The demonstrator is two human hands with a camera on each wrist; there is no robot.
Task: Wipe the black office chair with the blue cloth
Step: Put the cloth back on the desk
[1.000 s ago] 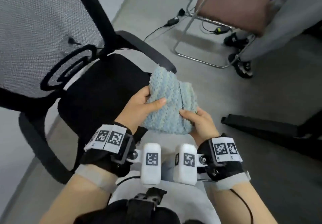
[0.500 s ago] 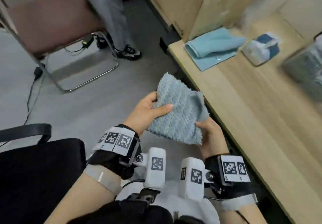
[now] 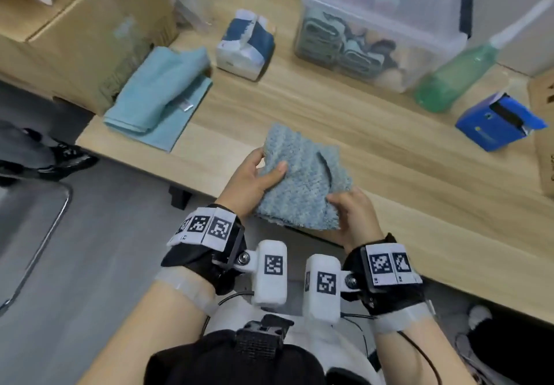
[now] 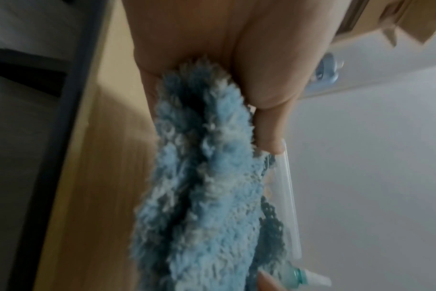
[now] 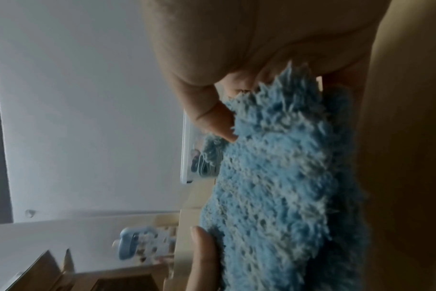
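Head view caught both hands pinching the blue cloth (image 3: 302, 179) above the desk (image 3: 419, 156): left hand (image 3: 250, 182) and right hand (image 3: 350, 215) equally near; chair unseen.

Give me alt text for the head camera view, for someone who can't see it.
Two bare hands, left hand and right hand, hold a fluffy blue cloth over the edge of a light wooden table. On the table lie a folded light-blue towel, a tissue pack, a clear plastic storage box, a green spray bottle and a small blue box.
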